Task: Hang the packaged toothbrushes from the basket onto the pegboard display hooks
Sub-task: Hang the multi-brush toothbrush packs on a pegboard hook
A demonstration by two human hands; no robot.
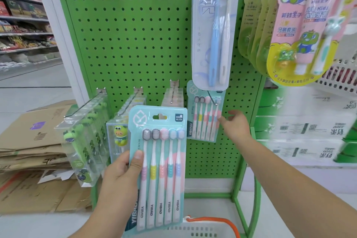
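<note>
The basket (202,228) is cut off at the bottom edge; only its white rim and orange handle show, and its contents are out of view. The left hand (123,172) grips a five-brush pack (158,162) upright before the green pegboard (135,35), thumb on its front. The right hand (234,123), fingers loosely spread and holding nothing, touches the edge of a hung pack (205,118) on a lower hook. A two-brush pack (214,29) overlaps that pack's top. Blurred frog sets (301,25) hang right; flattened cardboard (34,141) lies left.
</note>
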